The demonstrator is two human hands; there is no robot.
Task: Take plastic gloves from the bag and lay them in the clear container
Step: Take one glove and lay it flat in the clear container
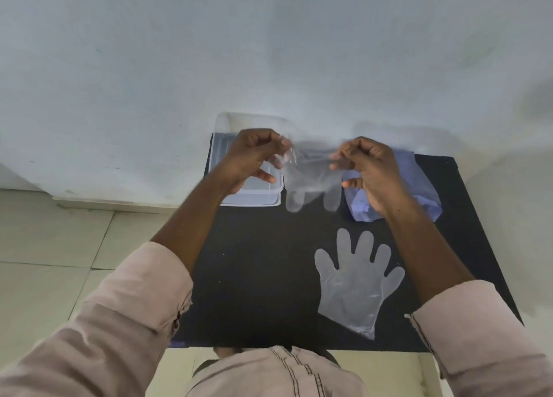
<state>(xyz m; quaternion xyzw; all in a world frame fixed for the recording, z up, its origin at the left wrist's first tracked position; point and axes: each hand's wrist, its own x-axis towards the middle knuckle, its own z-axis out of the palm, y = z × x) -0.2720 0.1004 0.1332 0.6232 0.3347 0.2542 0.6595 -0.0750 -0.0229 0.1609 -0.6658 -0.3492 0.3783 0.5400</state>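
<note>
My left hand (pixel 254 157) and my right hand (pixel 369 169) hold a thin clear plastic glove (pixel 311 184) stretched between them above the black table, its fingers hanging down. Each hand pinches one side of the cuff. A second clear glove (pixel 356 283) lies flat on the black table (pixel 254 277), fingers pointing away from me. The clear container (pixel 276 194) sits at the table's far left, partly behind my left hand. The bluish plastic bag (pixel 419 184) lies at the far right, partly under my right hand.
The table stands against a pale wall (pixel 269 52). Light floor tiles (pixel 45 247) lie to the left. My pink sleeves and shirt fill the near edge of the view.
</note>
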